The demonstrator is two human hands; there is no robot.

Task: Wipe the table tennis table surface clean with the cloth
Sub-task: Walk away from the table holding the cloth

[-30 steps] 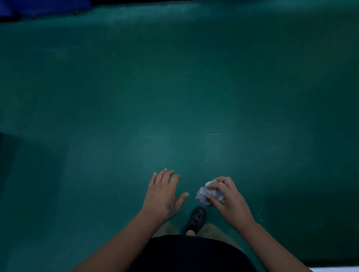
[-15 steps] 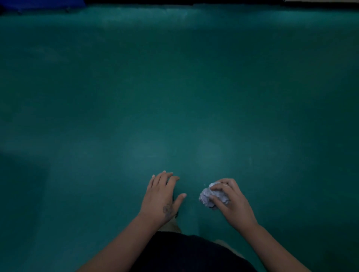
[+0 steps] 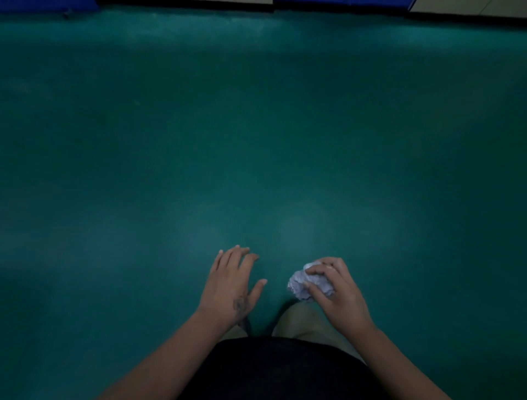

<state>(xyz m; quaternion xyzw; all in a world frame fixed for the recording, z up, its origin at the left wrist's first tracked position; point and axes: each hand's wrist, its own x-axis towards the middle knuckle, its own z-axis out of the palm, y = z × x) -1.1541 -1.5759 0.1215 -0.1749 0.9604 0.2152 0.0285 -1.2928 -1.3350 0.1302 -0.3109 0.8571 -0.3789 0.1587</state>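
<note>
My right hand [image 3: 338,294] grips a crumpled white cloth [image 3: 302,284], held in the air in front of my body. My left hand [image 3: 231,285] hangs beside it with straight, spread fingers and holds nothing. Both hands hover over a wide green surface [image 3: 256,128] that looks like the floor, since my tan trouser legs [image 3: 299,319] show below the hands. I cannot make out a table tennis table with any certainty.
Blue panels lie along the top edge at the far left [image 3: 42,4] and the right of centre [image 3: 342,3]. A pale strip [image 3: 470,7] shows at the top right. My dark shirt [image 3: 279,368] fills the bottom centre.
The view has shifted forward over the green surface. The shoe seen between my hands is gone from sight. Blue panels have appeared at the top right. Both hands keep their pose.
</note>
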